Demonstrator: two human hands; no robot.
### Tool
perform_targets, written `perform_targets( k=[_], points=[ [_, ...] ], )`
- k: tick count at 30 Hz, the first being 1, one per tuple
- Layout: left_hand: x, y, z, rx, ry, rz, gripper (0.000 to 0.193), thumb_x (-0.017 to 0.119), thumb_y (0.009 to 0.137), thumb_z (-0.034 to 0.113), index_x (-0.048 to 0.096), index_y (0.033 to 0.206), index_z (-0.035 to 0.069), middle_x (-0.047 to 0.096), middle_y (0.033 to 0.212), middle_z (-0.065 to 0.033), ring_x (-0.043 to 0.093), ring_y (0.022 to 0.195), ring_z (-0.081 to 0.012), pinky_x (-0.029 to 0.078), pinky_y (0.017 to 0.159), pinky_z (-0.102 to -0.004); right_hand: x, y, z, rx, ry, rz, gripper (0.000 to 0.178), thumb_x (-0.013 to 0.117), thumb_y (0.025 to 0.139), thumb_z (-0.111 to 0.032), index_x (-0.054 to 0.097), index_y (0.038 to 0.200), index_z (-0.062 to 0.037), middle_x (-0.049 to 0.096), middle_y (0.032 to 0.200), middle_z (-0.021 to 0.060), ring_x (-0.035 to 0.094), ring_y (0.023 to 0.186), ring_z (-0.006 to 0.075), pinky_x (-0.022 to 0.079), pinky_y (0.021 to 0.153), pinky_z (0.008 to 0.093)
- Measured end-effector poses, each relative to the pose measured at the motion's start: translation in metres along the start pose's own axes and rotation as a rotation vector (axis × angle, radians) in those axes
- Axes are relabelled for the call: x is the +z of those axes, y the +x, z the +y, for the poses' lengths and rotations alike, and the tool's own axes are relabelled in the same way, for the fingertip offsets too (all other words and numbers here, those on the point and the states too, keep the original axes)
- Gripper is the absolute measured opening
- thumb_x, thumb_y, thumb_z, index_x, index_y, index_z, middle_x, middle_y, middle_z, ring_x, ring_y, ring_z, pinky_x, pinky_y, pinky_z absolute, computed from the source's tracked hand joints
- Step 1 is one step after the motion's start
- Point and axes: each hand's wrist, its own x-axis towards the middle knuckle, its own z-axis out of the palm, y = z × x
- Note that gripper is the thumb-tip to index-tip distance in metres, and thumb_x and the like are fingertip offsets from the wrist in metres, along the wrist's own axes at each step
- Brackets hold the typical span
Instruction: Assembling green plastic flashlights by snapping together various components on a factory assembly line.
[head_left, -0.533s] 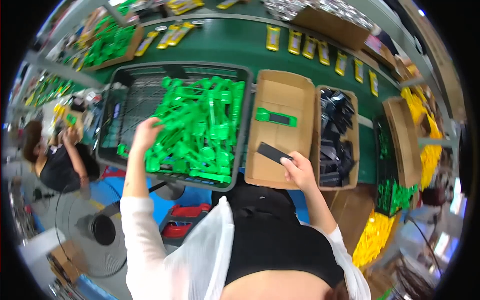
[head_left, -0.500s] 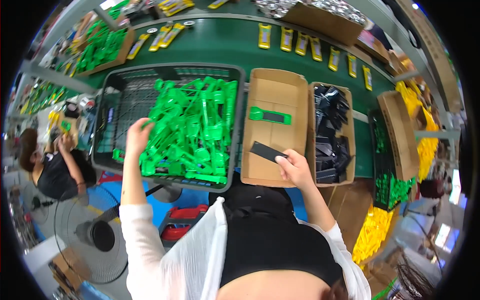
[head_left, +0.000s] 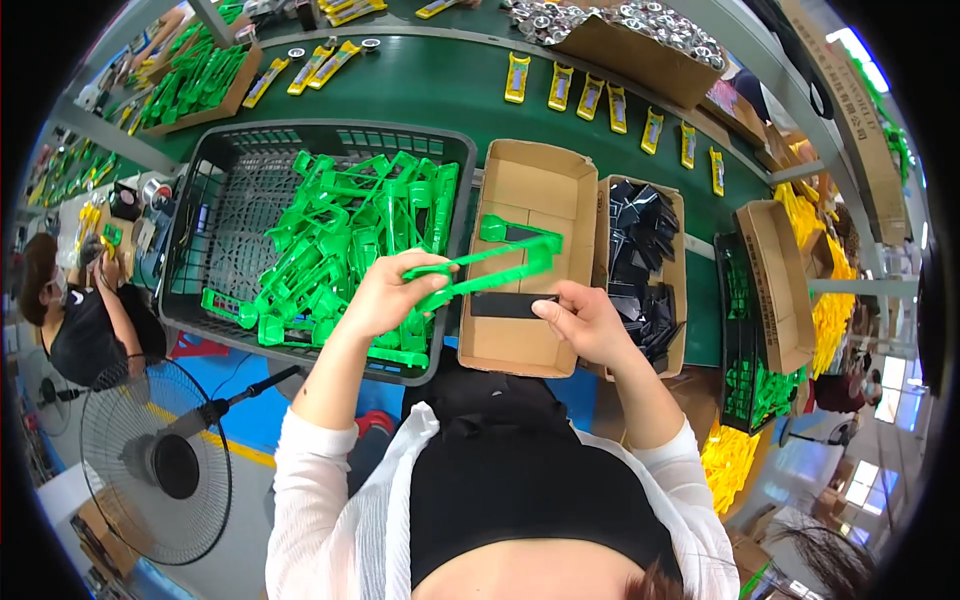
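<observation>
My left hand [head_left: 388, 298] is closed on a green plastic frame [head_left: 500, 268], a long open piece that reaches out over the shallow cardboard box. Held at its right end by my right hand [head_left: 588, 322], a flat black strip [head_left: 500, 305] lies level just below that frame. The two pieces look close together, but I cannot tell whether they touch. Inside the cardboard box [head_left: 525, 172] rests another green piece with a dark insert [head_left: 505, 232], partly covered by the held frame. Left of it, a black plastic crate [head_left: 318, 130] contains a heap of green frames [head_left: 345, 225].
A cardboard box of black strips [head_left: 645, 235] stands at right. Beyond, yellow pieces [head_left: 588, 100] lie spaced along the green conveyor belt [head_left: 440, 80]. A carton of silvery round parts [head_left: 640, 60] sits behind. A fan [head_left: 160, 460] and a co-worker [head_left: 90, 320] are at left.
My left hand has come from the crate to the right, now carrying a green frame over the cardboard box. The black strip in my right hand has turned nearly level.
</observation>
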Motion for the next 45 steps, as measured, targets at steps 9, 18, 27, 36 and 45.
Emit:
perform_targets(
  k=[9, 18, 27, 36, 45],
  points=[
    [0.030, -0.005, -0.002, -0.202, -0.035, -0.009, 0.018, 0.059, 0.085, 0.012, 0.062, 0.101, 0.005, 0.061, 0.072, -0.0024, 0.056, 0.059, -0.0077, 0.047, 0.049, -0.0237, -0.014, 0.019, 0.005, -0.195, -0.369, 0.014, 0.026, 0.060, 0.084, -0.026, 0.055, 0.078, -0.0018, 0.049, 0.052, 0.0118, 0.046, 0.045, 0.0212, 0.035, 0.045, 0.0341],
    [0.087, -0.027, -0.049, 0.025, 0.002, 0.279, 0.019, 0.063, 0.075, 0.010, 0.063, 0.092, 0.003, 0.063, 0.073, -0.0081, 0.061, 0.065, -0.0158, 0.050, 0.051, -0.0302, -0.043, 0.038, 0.040, -0.224, -0.533, -0.252, 0.030, 0.056, 0.087, -0.030, 0.059, 0.087, -0.0006, 0.056, 0.067, 0.0078, 0.046, 0.061, 0.0166, 0.041, 0.060, 0.0300],
    [0.145, -0.107, -0.047, -0.028, 0.080, 0.758, 0.018, 0.067, 0.070, 0.010, 0.064, 0.086, 0.001, 0.063, 0.070, -0.0100, 0.061, 0.065, -0.0178, 0.047, 0.060, -0.0328, -0.012, 0.036, 0.030, -0.714, -0.538, -0.584, 0.039, 0.053, 0.086, -0.034, 0.057, 0.083, 0.0046, 0.056, 0.073, 0.0236, 0.049, 0.066, 0.0358, 0.040, 0.065, 0.0413],
    [0.191, -0.113, -0.030, 0.060, -0.253, 0.766, 0.006, 0.063, 0.073, 0.003, 0.060, 0.076, -0.002, 0.062, 0.064, -0.0088, 0.062, 0.054, -0.0182, 0.053, 0.047, -0.0304, -0.032, 0.031, 0.024, -0.752, -0.617, -0.678, 0.041, 0.055, 0.085, -0.038, 0.059, 0.082, 0.0026, 0.056, 0.072, 0.0227, 0.048, 0.063, 0.0361, 0.040, 0.061, 0.0417],
    [0.203, -0.099, -0.073, -0.088, -0.086, 0.885, 0.014, 0.066, 0.068, 0.008, 0.065, 0.080, 0.001, 0.064, 0.067, -0.0074, 0.062, 0.064, -0.0155, 0.048, 0.059, -0.0305, -0.026, 0.004, 0.014, -0.562, -0.665, -0.605, 0.044, 0.060, 0.082, -0.040, 0.061, 0.085, 0.0037, 0.058, 0.069, 0.0172, 0.051, 0.062, 0.0269, 0.042, 0.060, 0.0372]
  ],
)
